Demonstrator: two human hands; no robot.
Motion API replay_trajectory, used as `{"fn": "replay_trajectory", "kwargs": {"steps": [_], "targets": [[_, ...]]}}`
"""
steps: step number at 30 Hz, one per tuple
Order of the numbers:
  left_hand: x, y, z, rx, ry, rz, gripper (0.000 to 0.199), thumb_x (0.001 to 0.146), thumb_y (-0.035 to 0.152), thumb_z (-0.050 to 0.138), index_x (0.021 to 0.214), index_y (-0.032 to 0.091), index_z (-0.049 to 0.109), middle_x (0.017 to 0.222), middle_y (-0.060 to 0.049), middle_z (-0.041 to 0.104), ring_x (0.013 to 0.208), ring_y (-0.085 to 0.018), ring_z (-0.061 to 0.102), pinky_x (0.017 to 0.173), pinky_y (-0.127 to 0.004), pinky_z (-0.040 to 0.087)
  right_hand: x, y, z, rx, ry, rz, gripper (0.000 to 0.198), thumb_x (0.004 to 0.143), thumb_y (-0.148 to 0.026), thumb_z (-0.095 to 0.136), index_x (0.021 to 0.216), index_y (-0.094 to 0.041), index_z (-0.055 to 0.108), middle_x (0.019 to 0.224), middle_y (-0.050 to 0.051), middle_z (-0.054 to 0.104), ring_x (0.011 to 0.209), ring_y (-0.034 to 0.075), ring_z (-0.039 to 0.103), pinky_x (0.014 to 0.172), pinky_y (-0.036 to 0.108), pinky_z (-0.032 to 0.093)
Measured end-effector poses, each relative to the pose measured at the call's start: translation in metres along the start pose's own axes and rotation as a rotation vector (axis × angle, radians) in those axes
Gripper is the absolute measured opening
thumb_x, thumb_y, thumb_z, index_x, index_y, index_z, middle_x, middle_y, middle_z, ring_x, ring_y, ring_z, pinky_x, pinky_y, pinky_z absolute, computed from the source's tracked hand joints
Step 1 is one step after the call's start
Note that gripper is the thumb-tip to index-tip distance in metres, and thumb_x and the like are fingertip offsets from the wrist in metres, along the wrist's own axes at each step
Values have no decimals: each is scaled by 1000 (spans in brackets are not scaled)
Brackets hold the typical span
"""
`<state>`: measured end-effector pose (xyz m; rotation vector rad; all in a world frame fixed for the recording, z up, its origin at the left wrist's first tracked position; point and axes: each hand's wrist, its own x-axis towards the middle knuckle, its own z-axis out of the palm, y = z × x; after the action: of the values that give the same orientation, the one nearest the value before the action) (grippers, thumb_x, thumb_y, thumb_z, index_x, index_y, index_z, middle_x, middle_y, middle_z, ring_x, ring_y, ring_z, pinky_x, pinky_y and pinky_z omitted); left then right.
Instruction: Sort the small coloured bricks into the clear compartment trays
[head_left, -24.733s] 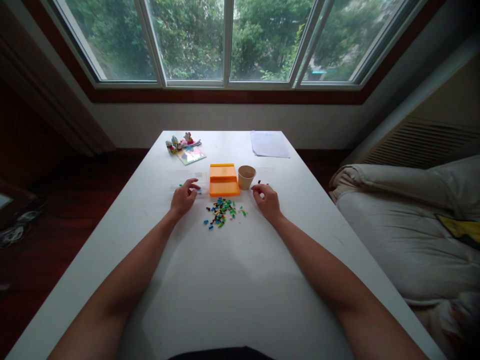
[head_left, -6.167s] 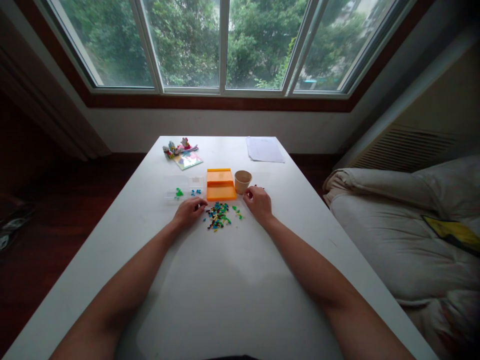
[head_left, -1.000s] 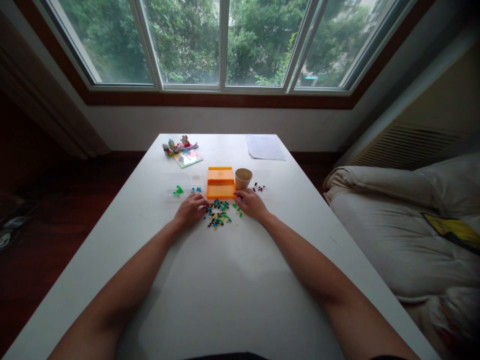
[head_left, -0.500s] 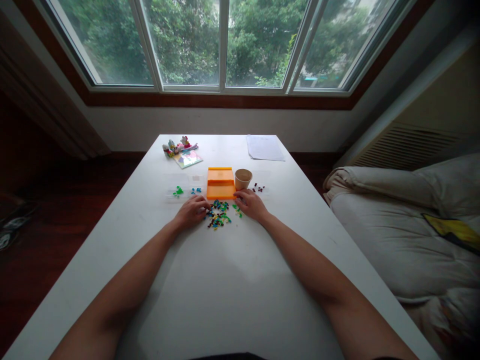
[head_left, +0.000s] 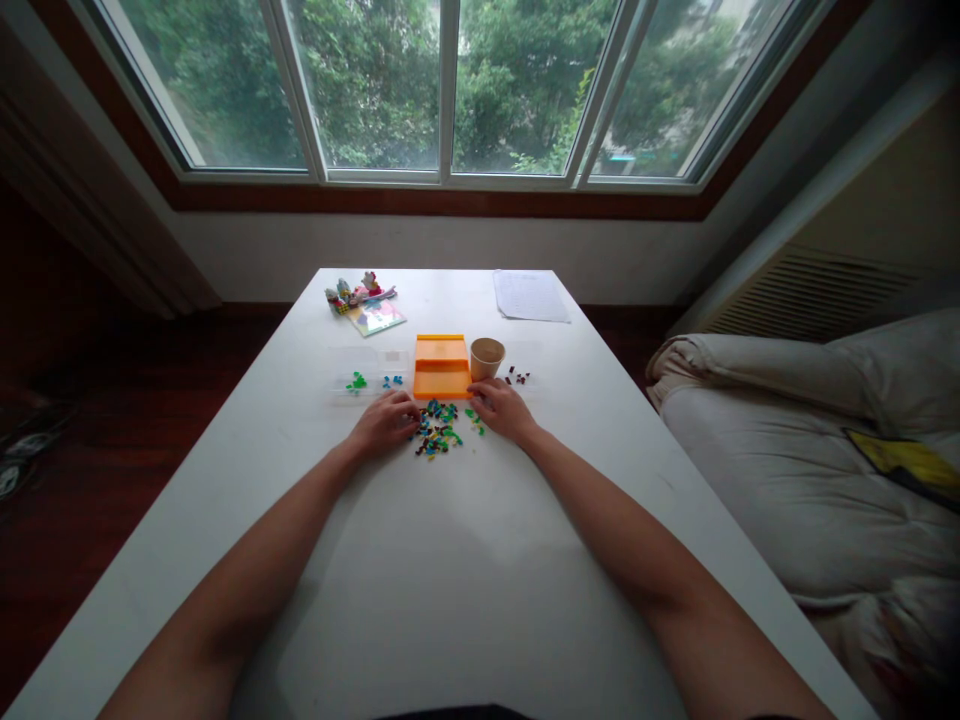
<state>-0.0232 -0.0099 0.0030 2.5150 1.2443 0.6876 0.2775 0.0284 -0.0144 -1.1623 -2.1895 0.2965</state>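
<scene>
A loose pile of tiny colored plastic pieces (head_left: 439, 430), in blue, green, yellow and dark tones, lies on the white table. At its left edge my left hand (head_left: 388, 422) rests with curled fingers on the outermost pieces; anything between the fingertips is hidden. My right hand (head_left: 501, 408) lies to the right of the pile, its fingers loosely extended and touching the front right corner of an orange plastic box (head_left: 441, 380), which lies opened out. A few green pieces (head_left: 475, 422) sit beside that hand. Just behind it stands a paper cup (head_left: 487, 358).
Left of the box, a clear plastic tray (head_left: 343, 358) holds green pieces (head_left: 357, 381) and blue pieces (head_left: 392, 381). Dark red pieces (head_left: 517, 376) lie right of the cup. Small figures (head_left: 360, 292), a card (head_left: 377, 318) and papers (head_left: 529, 296) are farther back. A sofa (head_left: 757, 460) stands at right.
My left hand has shifted very slightly at the pile's left edge. The right hand, box and cup stay where they were.
</scene>
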Motion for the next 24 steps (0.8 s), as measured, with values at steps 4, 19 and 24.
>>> {"fn": "replay_trajectory", "kwargs": {"steps": [4, 19, 24], "targets": [[0, 2, -1, -2, -7, 12, 12, 88, 25, 64, 96, 26, 73, 99, -5, 65, 100, -23, 56, 90, -36, 48, 0, -1, -1, 4, 1, 0, 26, 92, -26, 62, 117, -24, 70, 113, 8, 69, 108, 24, 61, 96, 37, 49], [1, 2, 3, -5, 0, 53, 17, 91, 27, 61, 102, 28, 74, 103, -6, 66, 101, -23, 56, 92, -38, 48, 1, 0, -1, -3, -4, -6, 26, 92, -26, 62, 116, -23, 70, 112, 8, 69, 107, 24, 61, 95, 38, 49], [1, 2, 3, 28, 15, 44, 13, 89, 25, 63, 98, 26, 73, 101, -6, 66, 100, -23, 56, 90, -38, 48, 1, -1, -1, 7, -6, -2, 26, 92, -26, 62, 116, -24, 70, 113, 8, 69, 108, 24, 61, 96, 38, 49]]}}
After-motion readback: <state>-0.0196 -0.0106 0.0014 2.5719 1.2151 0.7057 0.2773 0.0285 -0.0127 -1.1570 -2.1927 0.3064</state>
